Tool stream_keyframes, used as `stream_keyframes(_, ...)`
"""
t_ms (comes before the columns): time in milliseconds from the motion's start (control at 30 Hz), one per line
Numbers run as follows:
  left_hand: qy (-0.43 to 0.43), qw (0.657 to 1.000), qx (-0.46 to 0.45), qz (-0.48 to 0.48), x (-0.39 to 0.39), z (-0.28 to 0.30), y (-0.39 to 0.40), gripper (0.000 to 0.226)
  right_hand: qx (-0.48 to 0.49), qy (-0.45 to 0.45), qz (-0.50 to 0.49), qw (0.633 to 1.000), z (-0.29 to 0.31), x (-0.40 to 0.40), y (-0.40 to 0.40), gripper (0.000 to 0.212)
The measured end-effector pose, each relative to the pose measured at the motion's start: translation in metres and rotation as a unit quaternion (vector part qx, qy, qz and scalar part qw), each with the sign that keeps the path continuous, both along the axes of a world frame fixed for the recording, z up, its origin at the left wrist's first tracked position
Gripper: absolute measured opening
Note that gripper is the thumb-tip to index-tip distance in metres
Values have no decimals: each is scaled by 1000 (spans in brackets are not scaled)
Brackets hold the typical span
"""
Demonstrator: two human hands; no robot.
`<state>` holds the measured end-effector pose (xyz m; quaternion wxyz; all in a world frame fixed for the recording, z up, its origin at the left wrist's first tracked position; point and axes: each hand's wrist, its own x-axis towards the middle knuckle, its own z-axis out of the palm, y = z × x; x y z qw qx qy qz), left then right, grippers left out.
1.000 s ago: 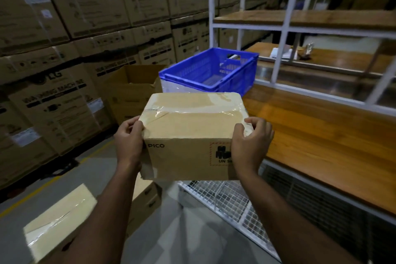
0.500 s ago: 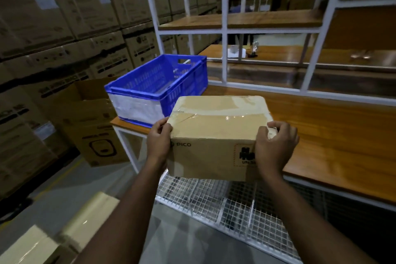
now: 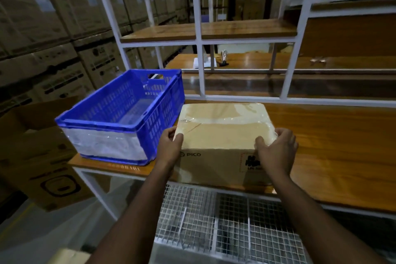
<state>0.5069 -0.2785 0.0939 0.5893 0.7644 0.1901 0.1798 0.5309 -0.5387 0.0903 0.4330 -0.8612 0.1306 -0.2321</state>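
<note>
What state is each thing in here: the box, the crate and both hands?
PICO cardboard box: taped shut, upright, on the wooden shelf at its front edge.
Blue plastic crate: upright, nothing visible inside, beside the box.
Left hand: grips the box's left top corner.
Right hand: grips the box's right top corner.

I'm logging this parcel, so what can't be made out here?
- PICO cardboard box: warning label, head view, half covered by the right hand.
- Left hand, head view: fingers hidden behind the box.
- Small objects on the rear shelf, head view: too small and dim to identify.
</note>
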Motion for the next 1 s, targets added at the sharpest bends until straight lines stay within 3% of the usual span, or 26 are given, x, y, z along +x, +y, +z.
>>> stream_keyframes(67, 24, 999, 20, -31, 16, 3, 10, 48, -22, 29, -5, 999, 4, 11, 5, 58)
stream_keyframes(200, 101, 988, 85, -78, 54, 18, 26, 106, -40, 112, 6, 993, 15, 35, 7, 75)
stream_keyframes(333, 152, 971, 131, -127, 76, 25, 22, 132, -48, 220, 41, 974, 27, 61, 7, 98)
stream_keyframes(600, 199, 958, 139, -150, 92, 21, 31, 143, -77, 292, 108, 947, 29, 99, 8, 133)
stream_keyframes(1000, 217, 947, 202, -124, 98, 11, 30, 132, -104, 307, 112, 939, 14, 116, 2, 136)
